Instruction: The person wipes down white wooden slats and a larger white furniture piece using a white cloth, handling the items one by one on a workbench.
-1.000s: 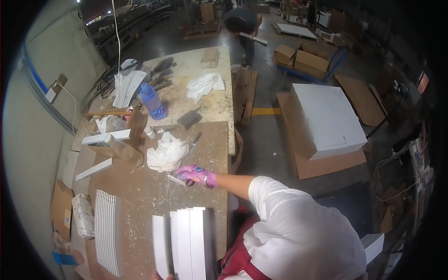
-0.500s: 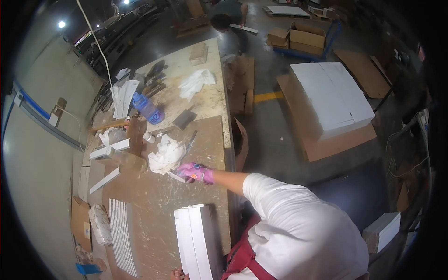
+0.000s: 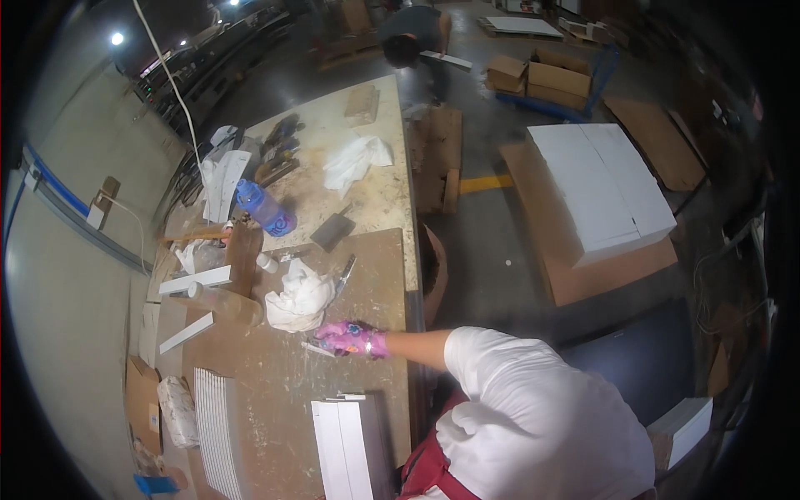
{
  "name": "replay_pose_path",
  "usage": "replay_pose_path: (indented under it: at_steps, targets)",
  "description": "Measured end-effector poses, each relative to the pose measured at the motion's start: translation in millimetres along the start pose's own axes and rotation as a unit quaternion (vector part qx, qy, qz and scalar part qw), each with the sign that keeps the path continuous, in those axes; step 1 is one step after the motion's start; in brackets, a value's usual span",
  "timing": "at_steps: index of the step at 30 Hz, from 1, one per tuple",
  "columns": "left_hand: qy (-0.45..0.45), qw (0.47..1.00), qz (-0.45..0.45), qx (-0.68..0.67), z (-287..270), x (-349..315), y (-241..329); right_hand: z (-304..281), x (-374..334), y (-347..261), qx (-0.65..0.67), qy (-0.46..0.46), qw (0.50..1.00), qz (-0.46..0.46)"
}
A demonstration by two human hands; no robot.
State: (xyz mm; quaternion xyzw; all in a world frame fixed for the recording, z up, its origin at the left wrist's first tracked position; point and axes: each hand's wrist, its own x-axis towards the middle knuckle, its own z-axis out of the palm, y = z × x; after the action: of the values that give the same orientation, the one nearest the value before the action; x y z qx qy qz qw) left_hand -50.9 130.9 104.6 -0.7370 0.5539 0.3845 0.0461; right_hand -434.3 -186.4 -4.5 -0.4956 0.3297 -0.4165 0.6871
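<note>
Touching a small pale piece (image 3: 317, 349) on the brown worktop (image 3: 275, 392), the right hand (image 3: 348, 339), in a pink glove, has its fingers bent into a narrow grip; whether they clasp the piece firmly I cannot tell, and the left hand's grip I cannot tell either. The piece lies just nearer than a crumpled cloth (image 3: 300, 303), toward the worktop's right side. Just right of the cloth lies a slim tool (image 3: 344, 276); farther off is a dark scraper (image 3: 333, 232), with a small white bottle (image 3: 267, 263) to its left. A clear bottle (image 3: 228, 305) is left of the cloth. Farther along are a blue bottle (image 3: 266, 210) at left, a second cloth (image 3: 358, 160) at right and, near the far end, a block (image 3: 362, 106). Nearest, white boards (image 3: 350, 446) lie at right and a row of strips (image 3: 218, 433) at left, a wrapped bundle (image 3: 178, 412) left of the strips. Right of the worktop, a white box (image 3: 604, 187) rests on cardboard (image 3: 569, 279). Far off, a co-worker (image 3: 410, 35) bends, left of a blue cart (image 3: 598, 83) bearing cartons (image 3: 558, 81)
</note>
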Motion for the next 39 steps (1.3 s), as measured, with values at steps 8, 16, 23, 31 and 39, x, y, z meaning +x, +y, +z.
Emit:
replay_pose_path:
  at_steps: [8, 16, 23, 31, 39]
  targets:
    - [0.244, 0.954, 0.006, -0.176, -40.8, 12.9, -18.2, 8.0, -10.4, -25.8, -0.027, -0.066, 0.997, -0.006]
    - [0.506, 0.859, 0.033, -0.076, -163.8, 50.6, -50.3, 2.0, 3.0, 1.0, -0.054, 0.087, 0.994, 0.034]
    - [0.514, 0.857, -0.046, -0.009, -197.8, 172.0, -116.8, 17.6, -2.6, -9.9, -0.065, 0.148, 0.987, -0.024]
    - [0.491, 0.869, -0.048, 0.041, -227.1, 266.3, -158.1, 13.7, -0.7, -9.4, -0.068, 0.142, 0.987, 0.027]
    - [0.437, 0.887, -0.099, 0.107, -226.9, 275.5, -145.1, 22.4, -3.3, -13.3, -0.078, 0.159, 0.984, 0.035]
